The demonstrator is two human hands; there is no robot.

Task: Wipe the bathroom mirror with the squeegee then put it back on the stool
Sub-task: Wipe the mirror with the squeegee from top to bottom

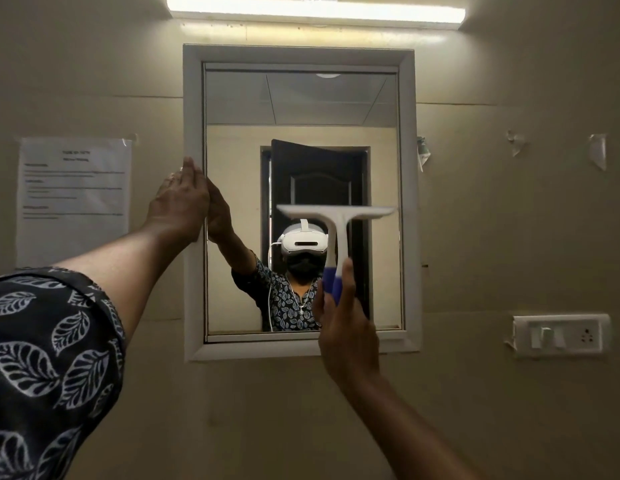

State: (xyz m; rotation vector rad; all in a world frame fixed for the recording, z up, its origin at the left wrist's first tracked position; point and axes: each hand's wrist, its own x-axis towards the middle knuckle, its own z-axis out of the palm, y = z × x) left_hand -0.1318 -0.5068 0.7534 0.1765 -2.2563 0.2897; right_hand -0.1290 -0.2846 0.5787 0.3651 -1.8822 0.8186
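The right hand point(339, 317) gripped the squeegee point(336, 213) by its handle, blade at the mirror point(301, 109)'s lower right, centre frame; the left hand point(182, 199), fingers straight and together, rested on the mirror's left edge; wiping seemed underway; the return to the unseen stool remained.

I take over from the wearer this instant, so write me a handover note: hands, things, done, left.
Left hand: straight fingers rest on the left frame edge of the mirror.
Right hand: grips the squeegee by its blue handle, blade up, before the lower right glass; contact unclear.
The stool is not in view.
Done: squeegee picked up.
Left: wipe the mirror, return squeegee to the stool.
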